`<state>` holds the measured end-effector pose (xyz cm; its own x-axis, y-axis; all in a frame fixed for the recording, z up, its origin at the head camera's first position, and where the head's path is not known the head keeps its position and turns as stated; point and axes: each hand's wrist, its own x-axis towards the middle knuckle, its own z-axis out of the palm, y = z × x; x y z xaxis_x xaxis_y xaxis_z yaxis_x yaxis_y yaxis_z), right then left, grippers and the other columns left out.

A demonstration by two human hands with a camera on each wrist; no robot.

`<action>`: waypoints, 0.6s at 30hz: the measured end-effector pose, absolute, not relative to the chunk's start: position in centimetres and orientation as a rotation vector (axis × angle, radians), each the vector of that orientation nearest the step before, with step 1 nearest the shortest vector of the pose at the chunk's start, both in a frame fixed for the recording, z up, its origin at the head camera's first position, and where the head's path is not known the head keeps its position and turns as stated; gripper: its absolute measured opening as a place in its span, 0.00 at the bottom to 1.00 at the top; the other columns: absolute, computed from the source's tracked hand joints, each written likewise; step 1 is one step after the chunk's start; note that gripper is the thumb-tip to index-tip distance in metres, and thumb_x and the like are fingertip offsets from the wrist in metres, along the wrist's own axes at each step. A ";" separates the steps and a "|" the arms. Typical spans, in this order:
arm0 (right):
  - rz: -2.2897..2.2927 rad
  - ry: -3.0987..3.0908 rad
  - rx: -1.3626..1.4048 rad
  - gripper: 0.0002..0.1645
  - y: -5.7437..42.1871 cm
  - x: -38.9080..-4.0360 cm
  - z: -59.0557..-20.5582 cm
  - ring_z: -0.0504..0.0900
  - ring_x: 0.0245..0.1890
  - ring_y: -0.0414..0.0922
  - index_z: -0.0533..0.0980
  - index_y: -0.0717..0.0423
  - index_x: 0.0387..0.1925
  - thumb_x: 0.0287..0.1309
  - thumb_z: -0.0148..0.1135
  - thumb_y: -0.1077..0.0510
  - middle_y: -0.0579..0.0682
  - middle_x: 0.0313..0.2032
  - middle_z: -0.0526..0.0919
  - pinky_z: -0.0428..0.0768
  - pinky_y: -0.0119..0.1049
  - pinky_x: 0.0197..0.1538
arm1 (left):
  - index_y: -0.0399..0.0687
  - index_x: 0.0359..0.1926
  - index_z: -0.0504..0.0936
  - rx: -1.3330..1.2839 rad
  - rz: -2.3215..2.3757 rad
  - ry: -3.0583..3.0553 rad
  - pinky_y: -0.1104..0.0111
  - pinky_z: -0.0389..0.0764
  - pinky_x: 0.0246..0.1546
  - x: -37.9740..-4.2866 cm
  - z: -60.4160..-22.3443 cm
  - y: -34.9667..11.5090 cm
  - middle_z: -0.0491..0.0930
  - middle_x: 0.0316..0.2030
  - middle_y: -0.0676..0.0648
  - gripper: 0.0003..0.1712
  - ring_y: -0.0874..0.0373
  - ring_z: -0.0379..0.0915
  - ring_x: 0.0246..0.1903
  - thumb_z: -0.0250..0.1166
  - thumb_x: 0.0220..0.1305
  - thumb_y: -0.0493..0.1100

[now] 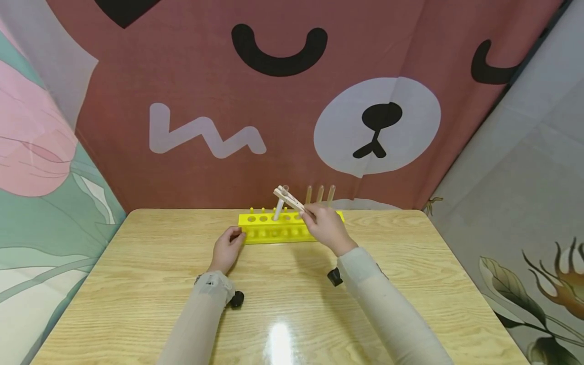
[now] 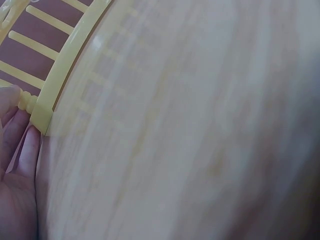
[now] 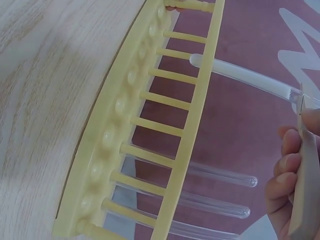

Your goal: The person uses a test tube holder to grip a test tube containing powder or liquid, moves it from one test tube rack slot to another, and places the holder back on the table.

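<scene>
A yellow test tube rack (image 1: pixel 274 236) stands at the far side of the table. My left hand (image 1: pixel 226 251) holds its left end, thumb and fingers at the end post in the left wrist view. Above the rack, my right hand (image 1: pixel 326 225) grips a wooden test tube clamp (image 1: pixel 292 201). The clamp's jaws are round the upper part of a test tube (image 3: pixel 250 77) with white contents. This tube is tilted, its rounded bottom at a hole in the rack's upper plate (image 3: pixel 189 125).
Three clear test tubes (image 1: pixel 321 193) stand bottom up along the rack's back, right of the white one. The wood-grain table (image 1: pixel 283 284) meets a hanging cloth (image 1: pixel 205 182) behind the rack. Black wrist-worn pieces (image 1: pixel 335 277) show beside both sleeves.
</scene>
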<state>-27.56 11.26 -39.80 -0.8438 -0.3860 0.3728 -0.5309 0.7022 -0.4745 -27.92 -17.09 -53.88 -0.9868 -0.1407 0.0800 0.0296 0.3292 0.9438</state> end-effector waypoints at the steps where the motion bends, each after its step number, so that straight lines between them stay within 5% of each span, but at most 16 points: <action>1: 0.859 -2.662 0.731 0.12 11.3 -27.5 -39.7 0.63 0.16 0.41 0.78 0.56 0.31 0.74 0.58 0.57 0.46 0.22 0.72 0.66 0.33 0.22 | 0.37 0.57 0.79 0.105 -1.734 -2.441 0.53 0.77 0.62 -27.9 -53.9 -17.1 0.77 0.58 0.36 0.16 0.43 0.74 0.60 0.60 0.75 0.41; 8: 0.893 -2.633 0.724 0.11 11.7 -27.5 -39.5 0.65 0.17 0.42 0.82 0.59 0.39 0.74 0.58 0.57 0.47 0.22 0.72 0.68 0.34 0.22 | 0.37 0.57 0.78 0.113 -1.736 -2.454 0.53 0.77 0.62 -28.0 -53.9 -17.0 0.77 0.58 0.36 0.16 0.44 0.74 0.60 0.60 0.75 0.42; 18: 0.948 -2.563 0.741 0.11 12.2 -27.5 -39.5 0.61 0.15 0.41 0.79 0.60 0.34 0.74 0.57 0.59 0.47 0.20 0.67 0.64 0.34 0.20 | 0.37 0.57 0.78 0.103 -1.731 -2.455 0.53 0.77 0.61 -28.0 -53.9 -17.2 0.77 0.58 0.36 0.16 0.44 0.74 0.60 0.60 0.75 0.42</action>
